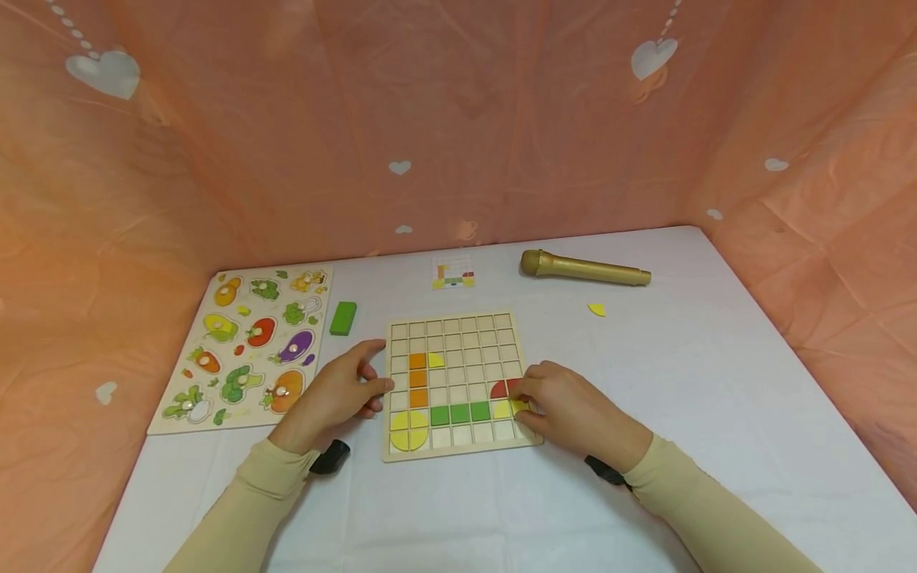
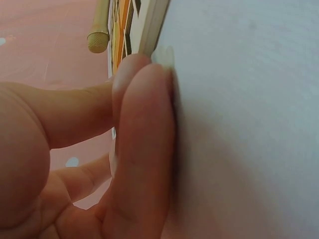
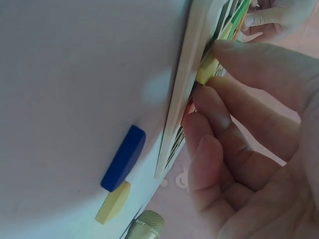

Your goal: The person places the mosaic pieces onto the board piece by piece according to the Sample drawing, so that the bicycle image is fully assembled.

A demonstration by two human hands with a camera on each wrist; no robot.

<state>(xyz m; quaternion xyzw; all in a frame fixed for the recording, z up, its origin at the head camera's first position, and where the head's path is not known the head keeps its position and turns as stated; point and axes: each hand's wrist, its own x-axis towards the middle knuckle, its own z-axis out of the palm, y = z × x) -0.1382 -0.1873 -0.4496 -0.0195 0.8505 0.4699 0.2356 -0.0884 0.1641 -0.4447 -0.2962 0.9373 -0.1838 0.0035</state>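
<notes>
A wooden grid board (image 1: 469, 325) lies on the table. Its cells hold orange squares (image 1: 418, 380), green squares (image 1: 460, 413), a yellow circle of quarter pieces (image 1: 409, 430) at the lower left, and red pieces (image 1: 497, 390) at the right. My left hand (image 1: 340, 398) rests beside the board's left edge, its fingertips touching the rim. At the right edge, my right hand (image 1: 573, 406) pinches a yellow quarter-circle piece (image 3: 207, 70) between thumb and index finger, over the cells. Part of that piece is hidden by my fingers in the head view.
Behind the board lies a small pattern card (image 1: 453, 272). A green block (image 1: 343, 318) and a vegetable puzzle (image 1: 243, 350) are on the left. Toward the right are a gold microphone (image 1: 587, 269), a loose yellow quarter piece (image 1: 597, 309) and a blue piece (image 3: 123, 158).
</notes>
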